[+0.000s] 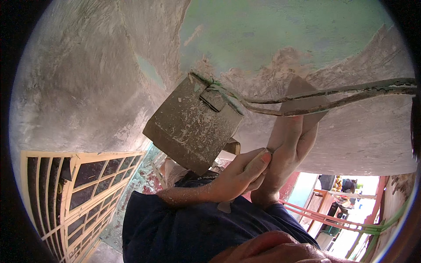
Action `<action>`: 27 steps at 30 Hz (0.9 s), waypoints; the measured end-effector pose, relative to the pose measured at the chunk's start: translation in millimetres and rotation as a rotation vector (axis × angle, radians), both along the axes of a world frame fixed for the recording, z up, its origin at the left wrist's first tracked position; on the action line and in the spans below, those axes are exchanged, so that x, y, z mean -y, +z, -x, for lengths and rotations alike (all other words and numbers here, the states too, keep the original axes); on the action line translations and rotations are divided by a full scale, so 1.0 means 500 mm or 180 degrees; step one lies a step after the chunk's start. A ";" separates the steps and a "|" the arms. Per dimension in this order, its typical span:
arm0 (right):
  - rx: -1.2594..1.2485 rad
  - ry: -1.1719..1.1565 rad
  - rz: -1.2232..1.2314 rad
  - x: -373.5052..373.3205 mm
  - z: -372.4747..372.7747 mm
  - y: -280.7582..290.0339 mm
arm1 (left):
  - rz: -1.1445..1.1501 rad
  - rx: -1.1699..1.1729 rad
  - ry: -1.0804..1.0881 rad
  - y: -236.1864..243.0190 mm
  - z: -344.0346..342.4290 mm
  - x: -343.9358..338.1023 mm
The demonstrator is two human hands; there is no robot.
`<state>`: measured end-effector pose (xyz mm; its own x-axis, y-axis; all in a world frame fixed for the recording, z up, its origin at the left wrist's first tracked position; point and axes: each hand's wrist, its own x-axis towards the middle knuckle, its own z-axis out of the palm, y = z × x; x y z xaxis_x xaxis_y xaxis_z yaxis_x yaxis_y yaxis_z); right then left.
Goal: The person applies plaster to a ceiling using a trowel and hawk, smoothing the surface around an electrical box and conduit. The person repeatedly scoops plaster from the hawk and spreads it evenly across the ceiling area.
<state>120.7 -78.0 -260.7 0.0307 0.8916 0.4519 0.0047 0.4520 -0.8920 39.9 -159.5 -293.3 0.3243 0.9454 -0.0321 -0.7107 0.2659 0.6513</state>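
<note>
My right hand (294, 133) is raised to the wall and closed on a flat grey rectangular plate (302, 94), like a scraper or smoothing blade. The plate lies close against rough grey plaster, partly behind two cables (280, 107). My left hand (247, 173) is curled in front of my chest, its thumb on top, beside my right forearm. Whatever may be inside its fingers is hidden. Left of both hands hangs a square grey-brown box (193, 125) spattered with plaster, the cables running from its upper corner.
Grey plaster (83, 87) surrounds a patch of bare green surface (280, 35). A cream window grille (96, 188) stands at lower left. At lower right, pinkish rails (324, 215) cross before shelves holding assorted goods (346, 184).
</note>
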 end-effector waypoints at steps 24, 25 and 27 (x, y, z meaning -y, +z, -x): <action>0.0577 -0.0612 -0.0137 -0.007 -0.007 0.037 | -0.0082 -0.0004 0.0182 0.022 -0.021 0.000; 0.0447 -0.0524 -0.0201 -0.006 -0.004 0.028 | 0.0067 0.0007 0.0047 0.013 -0.021 0.011; 0.0189 -0.0354 -0.0328 -0.004 0.002 0.017 | -0.0303 0.0045 0.0484 -0.014 -0.048 -0.021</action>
<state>119.5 -75.8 -252.0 0.0971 0.8330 0.5446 0.1111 0.5347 -0.8377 63.7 -149.1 -300.0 0.1770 0.9822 0.0633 -0.7473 0.0923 0.6580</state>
